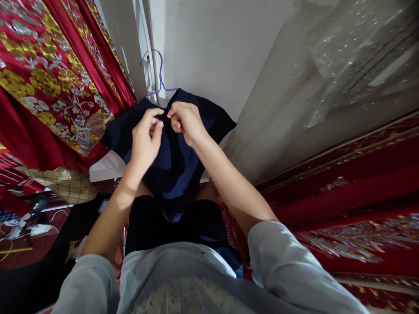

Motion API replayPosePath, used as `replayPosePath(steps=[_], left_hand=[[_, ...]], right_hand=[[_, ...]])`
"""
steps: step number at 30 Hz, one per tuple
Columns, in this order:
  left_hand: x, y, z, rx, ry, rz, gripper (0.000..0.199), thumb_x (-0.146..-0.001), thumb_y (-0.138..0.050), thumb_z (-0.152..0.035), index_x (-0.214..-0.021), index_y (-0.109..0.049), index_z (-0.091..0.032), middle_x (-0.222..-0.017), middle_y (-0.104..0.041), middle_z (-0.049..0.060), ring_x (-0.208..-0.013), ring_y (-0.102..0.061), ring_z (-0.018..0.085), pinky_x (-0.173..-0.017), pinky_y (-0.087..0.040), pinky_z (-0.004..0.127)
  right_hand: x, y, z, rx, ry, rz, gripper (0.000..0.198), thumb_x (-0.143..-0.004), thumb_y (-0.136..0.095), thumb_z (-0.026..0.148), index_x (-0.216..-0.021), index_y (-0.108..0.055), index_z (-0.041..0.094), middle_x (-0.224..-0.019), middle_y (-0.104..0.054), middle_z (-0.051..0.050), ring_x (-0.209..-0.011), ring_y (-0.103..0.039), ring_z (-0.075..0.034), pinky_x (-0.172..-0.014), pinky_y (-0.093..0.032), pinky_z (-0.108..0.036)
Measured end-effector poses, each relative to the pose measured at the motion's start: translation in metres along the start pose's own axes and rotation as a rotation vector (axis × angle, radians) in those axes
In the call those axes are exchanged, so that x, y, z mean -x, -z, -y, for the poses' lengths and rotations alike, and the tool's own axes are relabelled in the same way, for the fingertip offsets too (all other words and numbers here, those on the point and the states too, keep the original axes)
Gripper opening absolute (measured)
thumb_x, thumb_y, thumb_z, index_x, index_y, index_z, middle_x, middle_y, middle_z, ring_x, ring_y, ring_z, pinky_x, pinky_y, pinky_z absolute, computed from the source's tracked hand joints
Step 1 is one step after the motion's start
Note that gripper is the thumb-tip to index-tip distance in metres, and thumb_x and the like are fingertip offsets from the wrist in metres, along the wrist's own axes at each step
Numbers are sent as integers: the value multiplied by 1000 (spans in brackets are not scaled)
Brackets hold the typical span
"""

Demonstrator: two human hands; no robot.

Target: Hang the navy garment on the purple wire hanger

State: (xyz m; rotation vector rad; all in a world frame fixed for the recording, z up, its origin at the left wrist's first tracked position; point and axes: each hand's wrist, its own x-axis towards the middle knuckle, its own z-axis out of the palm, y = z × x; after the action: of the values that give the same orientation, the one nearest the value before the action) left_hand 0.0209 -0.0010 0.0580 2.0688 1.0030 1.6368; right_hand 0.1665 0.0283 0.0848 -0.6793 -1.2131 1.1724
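A dark navy garment (176, 161) hangs on a purple wire hanger (160, 83) against a white wall. My left hand (145, 139) pinches the garment's neck just left of the hanger's stem. My right hand (185, 122) grips the same neck edge from the right, fingers curled on the fabric. The two hands almost touch at the collar. The garment's lower part drapes down toward my grey-sleeved arms.
Red and gold embroidered garments (49, 74) hang close on the left. Sheer sequined fabric (343, 65) hangs on the right, above more red embroidered cloth (343, 196). Cables and a white plug (36, 229) lie on the floor at lower left.
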Motion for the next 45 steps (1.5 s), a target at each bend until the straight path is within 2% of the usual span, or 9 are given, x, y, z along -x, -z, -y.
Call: replayPosePath(steps=[4,9,15,19,23,31,36,41,45], left_hand=[[-41,4,-1,-107,-134,48,16,-96,-70,-29,-107,-65,-20,-92,-68,4,-86,-66,17,-88,-52,30],[-44,1,4,-243,-250,149,17,-98,-67,-28,-86,-61,-18,-84,-62,4,-89,-67,20,-88,-54,35],[-57,27,-34,-206,-401,-85,32,-109,-47,-22,-78,-49,-19,-83,-57,3,-82,-64,13,-82,-54,30],[-60,40,-35,-312,-304,155,11,-101,-63,-18,-111,-61,-14,-96,-64,4,-85,-66,15,-87,-55,35],[-52,32,-2,-309,-221,331,4,-91,-71,-19,-94,-69,-16,-94,-65,5,-93,-68,24,-93,-55,42],[-48,16,18,-325,-267,185,17,-98,-68,-30,-89,-63,-16,-95,-62,7,-105,-66,27,-101,-50,40],[-63,37,14,-306,-337,-44,23,-101,-68,-34,-92,-62,-14,-93,-61,3,-96,-64,17,-93,-49,32],[-81,98,52,-149,33,-414,26,-99,-59,-6,-75,-51,-11,-67,-45,-7,-64,-52,4,-70,-40,19],[-38,126,102,-92,502,-517,45,-95,-61,2,-63,-34,-14,-60,-29,-8,-57,-26,3,-58,-30,16]], right_hand=[[-6,4,3,1,25,-3,35,-93,-66,33,-68,-43,22,-47,-28,10,-40,-26,-5,-40,-20,-18],[-6,11,-25,126,127,-70,35,-88,-66,24,-63,-43,21,-50,-35,8,-46,-31,-6,-46,-23,-20],[3,13,-89,277,-10,-172,35,-84,-60,12,-57,-41,22,-49,-38,6,-48,-32,-8,-49,-21,-24],[5,11,-74,163,33,-88,34,-85,-62,14,-60,-40,22,-51,-37,7,-46,-31,-7,-49,-21,-23],[6,8,-36,159,161,-2,35,-86,-65,19,-61,-42,21,-53,-37,7,-48,-31,-6,-50,-22,-22],[-6,2,-45,313,247,-94,33,-87,-65,24,-63,-42,21,-57,-38,5,-54,-33,-8,-51,-24,-22],[-15,16,-85,452,11,-20,26,-79,-58,18,-55,-51,19,-51,-45,3,-54,-39,-10,-54,-28,-24],[1,42,-108,594,-113,58,20,-73,-59,20,-55,-54,18,-52,-48,4,-55,-43,-10,-56,-29,-25],[9,50,-102,606,-123,73,21,-73,-59,18,-54,-50,19,-51,-46,5,-53,-41,-9,-55,-29,-25]])
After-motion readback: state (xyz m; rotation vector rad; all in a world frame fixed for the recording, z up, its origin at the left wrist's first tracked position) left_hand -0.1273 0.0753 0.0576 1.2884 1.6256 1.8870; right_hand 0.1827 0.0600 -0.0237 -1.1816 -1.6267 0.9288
